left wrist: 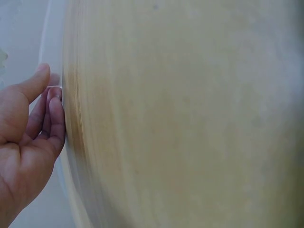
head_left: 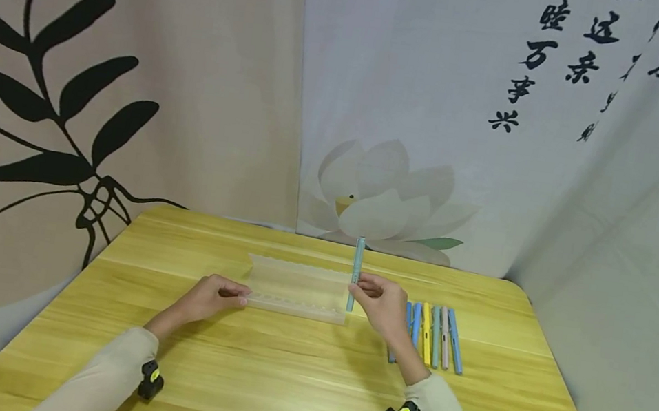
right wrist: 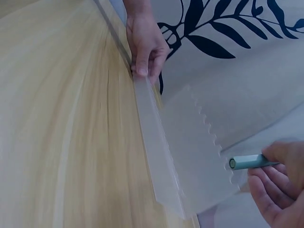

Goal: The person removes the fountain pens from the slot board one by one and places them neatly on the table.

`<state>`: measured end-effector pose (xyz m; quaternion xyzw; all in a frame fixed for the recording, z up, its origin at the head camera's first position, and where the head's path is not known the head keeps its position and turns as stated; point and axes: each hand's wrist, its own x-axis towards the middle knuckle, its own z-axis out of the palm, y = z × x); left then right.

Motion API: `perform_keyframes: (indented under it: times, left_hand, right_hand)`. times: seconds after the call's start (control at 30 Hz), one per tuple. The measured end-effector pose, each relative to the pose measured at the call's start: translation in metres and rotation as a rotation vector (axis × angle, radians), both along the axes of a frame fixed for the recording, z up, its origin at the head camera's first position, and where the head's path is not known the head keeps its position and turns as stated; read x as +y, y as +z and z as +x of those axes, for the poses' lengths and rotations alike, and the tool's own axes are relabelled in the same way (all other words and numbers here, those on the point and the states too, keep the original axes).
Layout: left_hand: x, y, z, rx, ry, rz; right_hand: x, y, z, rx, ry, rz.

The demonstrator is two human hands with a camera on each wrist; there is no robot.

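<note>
A translucent plastic pen holder (head_left: 295,310) with a scalloped upper edge stands mid-table. My left hand (head_left: 216,297) pinches its left front corner between thumb and fingers; in the left wrist view only a thin edge of plastic shows at the fingertips. My right hand (head_left: 382,304) holds a teal pen (head_left: 358,258) nearly upright at the holder's right end. In the right wrist view the pen (right wrist: 247,162) points its round end toward the scalloped edge of the holder (right wrist: 194,156). Whether pen and holder touch, I cannot tell.
Several pens (head_left: 426,333) in blue, yellow, teal and greyish pink lie side by side right of the holder, partly behind my right wrist. The wooden table (head_left: 257,376) reaches back to a cloth backdrop (head_left: 227,81) with printed leaves and writing.
</note>
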<state>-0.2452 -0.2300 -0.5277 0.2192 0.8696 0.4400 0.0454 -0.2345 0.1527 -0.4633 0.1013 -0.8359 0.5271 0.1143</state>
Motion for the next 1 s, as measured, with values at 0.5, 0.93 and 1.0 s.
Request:
perform_keyframes:
  times: [0.5, 0.93, 1.0]
  left_hand:
    - [0.001, 0.002, 0.000, -0.013, 0.010, -0.008]
    - [0.000, 0.001, 0.000, -0.012, 0.002, 0.004]
    - [0.000, 0.001, 0.000, -0.015, 0.005, 0.006]
  right_hand:
    - [0.050, -0.001, 0.006, -0.038, -0.080, 0.046]
    - [0.089, -0.007, 0.013, -0.029, -0.160, 0.129]
    - [0.096, -0.007, 0.015, -0.034, -0.180, 0.148]
